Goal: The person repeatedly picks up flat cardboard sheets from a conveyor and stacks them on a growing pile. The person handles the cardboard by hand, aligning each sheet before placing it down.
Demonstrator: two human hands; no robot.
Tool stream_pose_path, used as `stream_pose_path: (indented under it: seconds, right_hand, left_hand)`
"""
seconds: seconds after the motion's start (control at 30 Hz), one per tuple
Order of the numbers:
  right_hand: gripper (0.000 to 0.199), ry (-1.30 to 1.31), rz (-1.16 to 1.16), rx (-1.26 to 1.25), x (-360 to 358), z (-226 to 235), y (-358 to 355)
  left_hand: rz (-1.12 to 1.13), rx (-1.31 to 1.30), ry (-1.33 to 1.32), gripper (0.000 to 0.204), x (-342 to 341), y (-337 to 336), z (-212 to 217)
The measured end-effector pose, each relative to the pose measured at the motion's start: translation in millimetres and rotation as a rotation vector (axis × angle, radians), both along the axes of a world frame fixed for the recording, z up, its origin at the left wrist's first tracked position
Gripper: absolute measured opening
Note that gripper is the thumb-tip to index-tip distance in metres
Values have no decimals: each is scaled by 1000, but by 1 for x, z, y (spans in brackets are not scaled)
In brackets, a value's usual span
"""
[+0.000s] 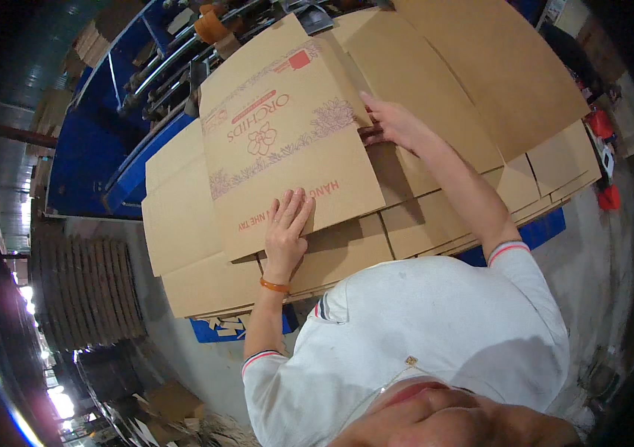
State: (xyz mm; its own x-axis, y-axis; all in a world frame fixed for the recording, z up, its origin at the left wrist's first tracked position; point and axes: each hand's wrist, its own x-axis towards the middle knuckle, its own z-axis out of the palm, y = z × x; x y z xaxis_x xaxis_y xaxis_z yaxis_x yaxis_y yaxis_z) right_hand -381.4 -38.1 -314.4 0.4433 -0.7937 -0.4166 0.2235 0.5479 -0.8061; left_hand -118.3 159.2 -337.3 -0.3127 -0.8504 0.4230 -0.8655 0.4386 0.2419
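A flattened cardboard box point(294, 160), brown with reddish-purple floral print, lies at a slant over other brown cardboard sheets point(436, 104). My left hand point(285, 227) rests on its near part, fingers stretched out and lying flat on the print. At the box's right edge, my right hand point(395, 125) grips the board, with its fingers partly hidden at the edge. Part of the box's right side stands a little above the sheets below and casts a shadow on them. An orange bracelet point(275, 285) circles my left wrist.
Beyond the cardboard stands a blue machine point(101, 141) with metal rods and an orange part point(210, 26). Blue supports point(548, 229) show below the stack, with cardboard scraps point(227, 326) at the near left. Piled dark sheets point(89, 290) stand on the floor at left.
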Motion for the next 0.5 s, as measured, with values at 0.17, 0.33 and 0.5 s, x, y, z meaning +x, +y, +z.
stream_pose_path:
  seconds: [0.17,0.33,0.5]
  right_hand:
    - [44,714,11,-674,26,-15,-39]
    - [47,1132,-2,-713,32,-14,-18]
    - [64,886,-709,-1407,-32,2,85]
  left_hand:
    - [34,84,-26,69,3,2,-4]
    - [9,136,-19,72,-3,-1,-6]
    - [27,137,-38,71,-2,0,-8]
